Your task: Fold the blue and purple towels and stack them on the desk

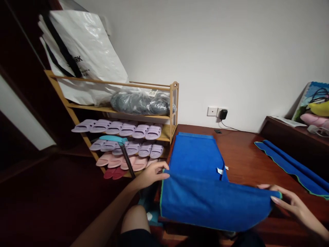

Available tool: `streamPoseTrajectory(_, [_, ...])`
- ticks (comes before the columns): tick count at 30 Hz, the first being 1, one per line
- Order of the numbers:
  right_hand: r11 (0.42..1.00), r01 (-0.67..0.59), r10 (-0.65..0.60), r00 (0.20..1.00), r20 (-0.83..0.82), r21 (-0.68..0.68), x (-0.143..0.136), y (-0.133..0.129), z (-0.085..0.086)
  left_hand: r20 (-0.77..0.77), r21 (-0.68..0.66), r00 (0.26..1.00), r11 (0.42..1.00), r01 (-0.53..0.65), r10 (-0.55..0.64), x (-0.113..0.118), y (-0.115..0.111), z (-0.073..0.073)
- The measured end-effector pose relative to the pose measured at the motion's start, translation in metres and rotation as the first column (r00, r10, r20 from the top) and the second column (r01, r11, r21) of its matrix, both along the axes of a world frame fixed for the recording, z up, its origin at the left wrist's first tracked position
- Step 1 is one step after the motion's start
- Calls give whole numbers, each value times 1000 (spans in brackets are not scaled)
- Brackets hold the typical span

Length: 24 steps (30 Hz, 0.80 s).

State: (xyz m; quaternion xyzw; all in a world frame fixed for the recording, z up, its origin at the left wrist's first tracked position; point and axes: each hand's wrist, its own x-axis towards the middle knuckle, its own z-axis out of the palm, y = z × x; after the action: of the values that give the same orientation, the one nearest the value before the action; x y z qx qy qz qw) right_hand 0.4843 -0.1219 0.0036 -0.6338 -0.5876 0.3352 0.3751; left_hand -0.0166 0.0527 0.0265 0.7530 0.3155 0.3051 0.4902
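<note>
Left hand (151, 176): fingers pinching the left top corner of the green-edged cloth (216, 204). Right hand (291, 202): fingers gripping its right end. Cloth spans between the hands at the near edge of the surface (241, 156), overlapping the blue cloth pile (196, 154) in view. Second green-edged strip (293, 168) lies at right, by the raised ledge (285, 132).

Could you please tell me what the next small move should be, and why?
I would probably bring the right hand across toward the left hand, folding the held blue cloth in half: each hand pinches one end, and, spread out, it reaches well past the right side of the flat blue fabric on the table.
</note>
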Motion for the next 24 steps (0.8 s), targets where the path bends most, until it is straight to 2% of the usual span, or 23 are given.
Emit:
streamPoseTrajectory(3, [997, -75, 72, 987, -145, -17, -36, 28, 5, 175, -119, 979, 990, -82, 102, -10, 10, -14])
streamPoseTrajectory(7, [981, -192, 184, 954, -236, -10, -75, 64, 15, 368, -339, 884, 927, -162, 290, -30, 18, -24])
streamPoseTrajectory(11, [944, -330, 318, 917, -242, -7, -88, 97, 13, 392, -439, 845, 881, -178, 365, -54, 22, -28])
streamPoseTrajectory(14, [927, -365, 342, 916, -208, -83, -86, 112, 5, 382, -473, 842, 863, -176, 380, -66, 23, -29])
streamPoseTrajectory(17, [930, -353, 336, 929, -155, -104, -83, 113, 3, 379, -484, 850, 861, -156, 367, -70, 22, -28])
streamPoseTrajectory(21, [909, -403, 389, 912, -128, -106, -77, 99, 13, 396, -479, 851, 868, -131, 346, -65, 24, -27])
streamPoseTrajectory(24, [935, -323, 318, 946, -58, -148, -69, 87, 14, 373, -456, 879, 884, -105, 297, -54, 27, -26])
